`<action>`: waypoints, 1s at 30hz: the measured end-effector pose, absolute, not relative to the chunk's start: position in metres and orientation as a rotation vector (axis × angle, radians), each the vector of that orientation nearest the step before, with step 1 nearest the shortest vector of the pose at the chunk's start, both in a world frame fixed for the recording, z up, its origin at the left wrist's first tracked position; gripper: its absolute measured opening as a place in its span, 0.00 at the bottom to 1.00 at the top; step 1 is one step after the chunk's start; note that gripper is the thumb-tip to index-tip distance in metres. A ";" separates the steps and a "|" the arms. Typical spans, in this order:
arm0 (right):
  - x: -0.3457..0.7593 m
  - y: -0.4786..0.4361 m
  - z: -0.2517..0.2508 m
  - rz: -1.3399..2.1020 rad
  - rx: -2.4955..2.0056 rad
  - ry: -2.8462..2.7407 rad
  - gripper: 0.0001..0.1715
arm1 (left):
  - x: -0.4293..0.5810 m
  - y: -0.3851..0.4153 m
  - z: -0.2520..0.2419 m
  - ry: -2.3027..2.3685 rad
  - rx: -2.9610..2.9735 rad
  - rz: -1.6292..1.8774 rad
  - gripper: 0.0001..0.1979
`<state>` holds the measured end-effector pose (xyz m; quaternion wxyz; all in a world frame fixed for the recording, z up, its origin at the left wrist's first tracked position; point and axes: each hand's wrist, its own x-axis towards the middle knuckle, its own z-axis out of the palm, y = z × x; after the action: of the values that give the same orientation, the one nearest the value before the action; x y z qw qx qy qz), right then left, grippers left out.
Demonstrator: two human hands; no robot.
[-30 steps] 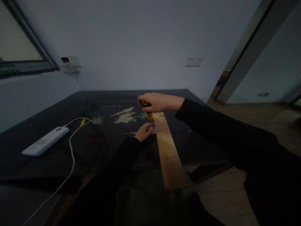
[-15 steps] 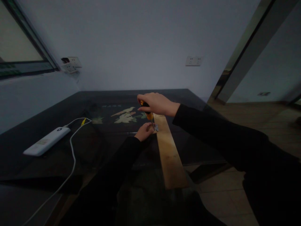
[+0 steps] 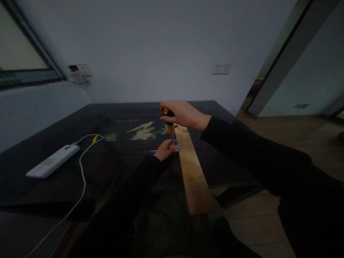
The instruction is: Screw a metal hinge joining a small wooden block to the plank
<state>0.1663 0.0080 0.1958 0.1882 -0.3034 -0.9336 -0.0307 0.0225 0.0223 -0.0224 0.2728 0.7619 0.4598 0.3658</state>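
Observation:
A long wooden plank (image 3: 192, 173) lies on the dark table (image 3: 48, 172), its near end hanging over the table's edge. A small metal hinge (image 3: 177, 144) sits on the plank's left edge. My right hand (image 3: 182, 114) is closed round the top of an orange and black screwdriver (image 3: 170, 125), which stands nearly upright with its tip down at the hinge. My left hand (image 3: 165, 149) rests beside the plank, its fingers pinched at the hinge next to the screwdriver's tip. Both arms wear black sleeves.
A white power bank (image 3: 52, 161) with a white cable (image 3: 82, 168) lies on the table's left part. A leaf pattern (image 3: 142, 133) decorates the tabletop. Wall sockets (image 3: 221, 68) are on the far wall. Tiled floor lies to the right.
My right hand has lifted slightly and brought the screwdriver more upright over the hinge. My left hand has stayed at the hinge.

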 end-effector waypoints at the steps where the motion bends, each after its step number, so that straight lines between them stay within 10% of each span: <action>1: 0.169 0.008 0.198 -0.072 -0.861 -2.606 0.15 | 0.022 0.022 -0.022 1.246 2.053 0.975 0.18; 11: 0.265 0.013 0.181 0.402 -1.125 -1.836 0.16 | 0.022 0.019 -0.021 1.278 2.092 0.972 0.18; 23: 0.410 -0.057 0.030 1.060 -1.074 -0.946 0.21 | 0.032 0.017 -0.017 1.252 2.179 0.990 0.27; 30: 0.402 -0.055 -0.002 0.760 -1.243 -1.064 0.22 | 0.033 0.020 -0.021 1.238 2.259 0.971 0.31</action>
<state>0.4020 -0.0553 -0.0016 0.6202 -0.5405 -0.4626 0.3304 0.0327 0.0200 -0.0207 0.1930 0.8051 0.4413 0.3462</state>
